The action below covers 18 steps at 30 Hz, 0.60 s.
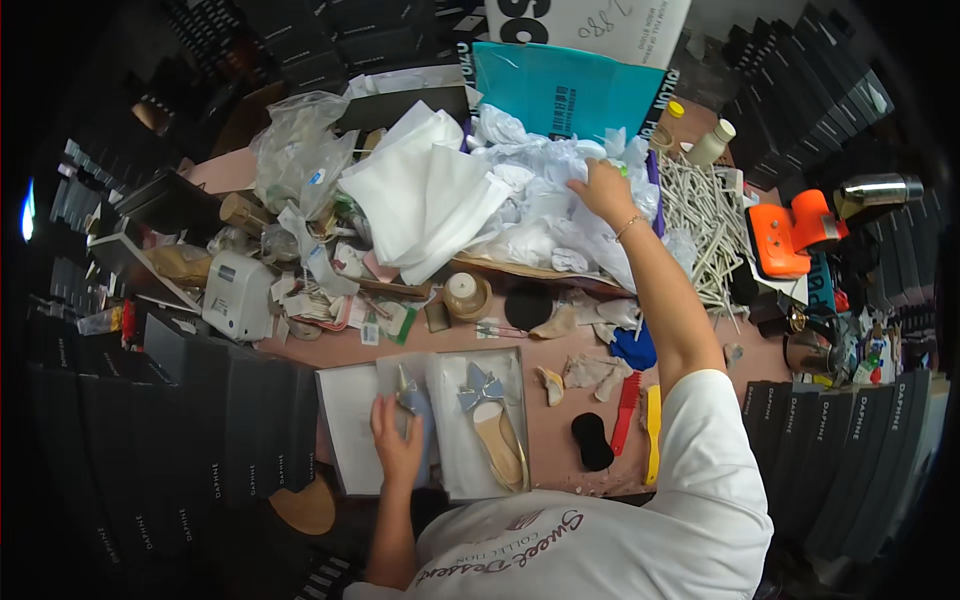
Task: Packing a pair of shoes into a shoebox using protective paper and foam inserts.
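On the left side of the shoe box, my left hand (393,437) has its thumb against a light blue shoe (409,388) with a pointed bow. The shoe's lower part is partly covered by a thin translucent sheet. Its mate, a blue shoe (497,437) with a beige insole, lies in the right side of the white-lined shoe box (524,400). My right arm stretches far forward. My right hand (605,190) is on a heap of crumpled white wads (555,215), thumb apart from the fingers. Some of its fingertips are hidden.
White sheets (425,190) lie left of the wads, thin sticks (705,225) right of them. A red brush (626,412), a yellow-handled tool (653,435) and a black pad (592,442) lie right of the box. Dark shoe boxes (190,430) stand stacked on both sides.
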Tool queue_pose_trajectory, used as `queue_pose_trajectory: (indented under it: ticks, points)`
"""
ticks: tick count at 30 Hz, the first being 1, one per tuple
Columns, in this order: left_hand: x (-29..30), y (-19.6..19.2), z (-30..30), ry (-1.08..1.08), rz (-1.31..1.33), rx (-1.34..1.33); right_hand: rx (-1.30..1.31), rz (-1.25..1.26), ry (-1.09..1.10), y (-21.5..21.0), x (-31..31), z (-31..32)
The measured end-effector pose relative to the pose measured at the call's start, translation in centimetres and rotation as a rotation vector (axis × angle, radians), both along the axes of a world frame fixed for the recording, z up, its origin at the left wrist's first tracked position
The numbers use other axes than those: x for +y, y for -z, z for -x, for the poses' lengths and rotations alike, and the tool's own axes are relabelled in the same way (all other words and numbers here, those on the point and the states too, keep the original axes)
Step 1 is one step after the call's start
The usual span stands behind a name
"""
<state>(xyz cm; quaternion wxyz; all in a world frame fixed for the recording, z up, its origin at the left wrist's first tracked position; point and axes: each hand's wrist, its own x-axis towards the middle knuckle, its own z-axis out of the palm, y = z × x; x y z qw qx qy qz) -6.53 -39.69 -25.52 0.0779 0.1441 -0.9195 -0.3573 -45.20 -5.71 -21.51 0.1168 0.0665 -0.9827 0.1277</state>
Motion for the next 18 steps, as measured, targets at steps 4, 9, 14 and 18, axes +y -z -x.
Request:
queue_pose_trajectory:
  ticks: [4, 9, 14, 18]
  points:
    - [1.9, -0.7, -0.9, -0.015, -0.101, 0.062, -0.093, -0.130, 0.050, 3.2, -1.2, 3.0]
    - [3.0, -2.0, -1.7, 0.015, -0.152, 0.069, 0.330, 0.457, -0.092, -3.6, -0.6, 1.5]
    - [6.0, -8.2, 4.0, 0.276, -0.042, 0.255, 0.596, 0.974, -0.210, -11.6, -1.0, -1.1]
    - [7.2, -13.7, 9.0, 0.244, -0.215, 0.532, -0.007, 0.756, -0.498, -14.1, -5.8, -12.3]
